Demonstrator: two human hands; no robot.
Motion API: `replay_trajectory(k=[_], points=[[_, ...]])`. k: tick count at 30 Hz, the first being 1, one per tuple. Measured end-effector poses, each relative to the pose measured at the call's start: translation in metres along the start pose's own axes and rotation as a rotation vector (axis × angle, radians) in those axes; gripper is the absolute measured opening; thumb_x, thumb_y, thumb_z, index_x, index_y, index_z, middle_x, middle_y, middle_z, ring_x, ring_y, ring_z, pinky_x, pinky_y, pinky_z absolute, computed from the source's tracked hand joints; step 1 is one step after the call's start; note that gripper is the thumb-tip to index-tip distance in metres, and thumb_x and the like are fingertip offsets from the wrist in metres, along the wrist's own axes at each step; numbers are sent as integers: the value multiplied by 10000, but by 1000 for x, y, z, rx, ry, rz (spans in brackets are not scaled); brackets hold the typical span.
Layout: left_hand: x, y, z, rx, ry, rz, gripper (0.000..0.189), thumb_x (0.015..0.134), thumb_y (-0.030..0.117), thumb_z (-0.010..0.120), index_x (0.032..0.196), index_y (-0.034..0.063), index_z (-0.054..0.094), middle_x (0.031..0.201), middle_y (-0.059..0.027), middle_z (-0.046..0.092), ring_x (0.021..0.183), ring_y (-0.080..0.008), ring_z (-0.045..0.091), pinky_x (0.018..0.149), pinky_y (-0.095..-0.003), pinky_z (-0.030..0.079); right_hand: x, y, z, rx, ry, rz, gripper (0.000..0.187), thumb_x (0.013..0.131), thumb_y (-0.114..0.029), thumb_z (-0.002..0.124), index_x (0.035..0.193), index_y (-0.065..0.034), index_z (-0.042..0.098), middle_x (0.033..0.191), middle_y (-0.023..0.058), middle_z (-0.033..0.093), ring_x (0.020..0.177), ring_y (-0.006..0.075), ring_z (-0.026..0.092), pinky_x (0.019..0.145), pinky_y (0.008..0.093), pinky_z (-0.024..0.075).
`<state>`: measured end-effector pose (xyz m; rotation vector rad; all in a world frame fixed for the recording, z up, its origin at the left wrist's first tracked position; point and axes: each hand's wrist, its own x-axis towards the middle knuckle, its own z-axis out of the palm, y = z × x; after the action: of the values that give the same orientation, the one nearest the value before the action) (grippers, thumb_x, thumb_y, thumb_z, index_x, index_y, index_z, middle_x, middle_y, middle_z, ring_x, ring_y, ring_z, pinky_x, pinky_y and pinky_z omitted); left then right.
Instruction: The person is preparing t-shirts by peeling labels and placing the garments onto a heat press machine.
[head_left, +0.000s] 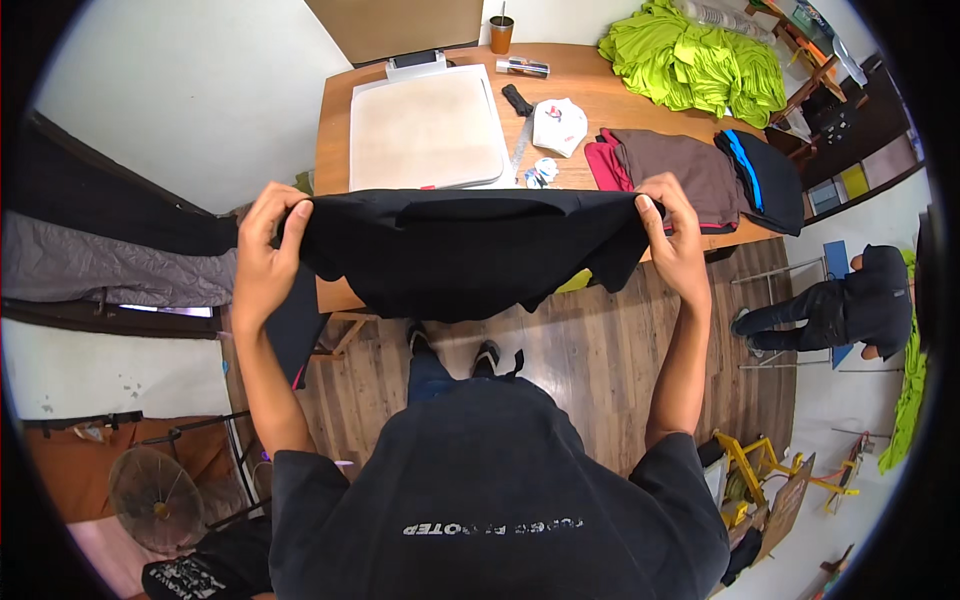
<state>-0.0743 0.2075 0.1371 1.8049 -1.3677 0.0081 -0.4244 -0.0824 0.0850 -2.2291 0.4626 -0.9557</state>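
A black cloth garment (465, 255) hangs stretched between my hands, in front of the near edge of a wooden table (334, 165). My left hand (274, 232) pinches its upper left corner between thumb and fingers, while my right hand (670, 225) pinches the upper right corner. Just beyond the cloth lies a flat board with a beige padded top (427, 135), its near edge partly hidden. To the right of the board are a metal ruler (522, 146), a white bundle with printing (560, 126) and a small black cloth piece (516, 100).
Folded brown (675, 169) and black garments (772, 184) lie at the table's right, below a lime-green fabric pile (697, 64). An orange-brown cup (501, 35) stands at the back. A person (840, 307) is at the far right. A round fan (157, 499) stands lower left.
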Motion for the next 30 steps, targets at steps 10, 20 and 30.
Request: replay_trajectory(k=[10,20,30], points=[[-36,-20,27,-128,-183,-183,196,924,135,694,909,-58,664,771,-102,613,732,-145,556,674,-305,434,-20,9,21,0,-110,73,129,951,-82,645,934,40,606,864,102,541,801,202,531,764,298,424],[-54,-18,58,-221,-127,-238,136,1002,98,567,972,-34,574,877,-132,589,826,-231,577,772,-308,456,-38,15,48,177,-140,284,170,1051,-102,481,929,16,474,834,79,432,782,171,443,746,266,392],[-82,-26,59,-204,-325,-204,222,970,145,622,958,-76,623,745,-70,522,693,-144,495,637,-304,397,-47,7,56,172,-174,244,156,931,-102,675,876,30,613,819,86,547,797,190,524,761,290,419]])
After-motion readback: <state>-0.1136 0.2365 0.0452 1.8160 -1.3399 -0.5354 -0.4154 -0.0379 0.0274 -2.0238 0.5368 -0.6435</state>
